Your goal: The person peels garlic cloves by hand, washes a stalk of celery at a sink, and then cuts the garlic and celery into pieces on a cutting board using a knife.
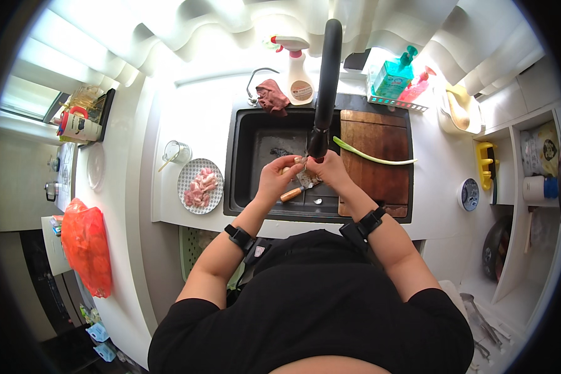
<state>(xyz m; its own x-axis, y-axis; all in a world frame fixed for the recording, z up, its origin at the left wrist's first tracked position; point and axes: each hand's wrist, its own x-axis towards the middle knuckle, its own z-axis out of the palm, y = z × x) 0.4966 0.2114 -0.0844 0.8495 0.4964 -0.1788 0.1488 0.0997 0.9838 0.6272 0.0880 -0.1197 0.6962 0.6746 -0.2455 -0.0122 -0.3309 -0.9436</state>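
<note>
Over the black sink (245,154), my left hand (276,175) holds what look like garlic cloves (299,160) between thumb and fingers. My right hand (329,172) meets it at the same spot, its fingertips pinching at the garlic, partly hidden by the black faucet (328,79). Below both hands lies a knife with a wooden handle (292,194), its blade partly covered. A small white clove piece (317,201) rests near it on the sink's ledge. To the right, a green onion stalk (374,157) lies across the wooden cutting board (374,187).
A patterned plate of cut raw meat (200,188) and a glass (177,152) stand left of the sink. Behind it are a brown cloth (272,96), a spray bottle (300,77) and a basket of pump bottles (397,103). A small blue bowl (469,194) sits at right.
</note>
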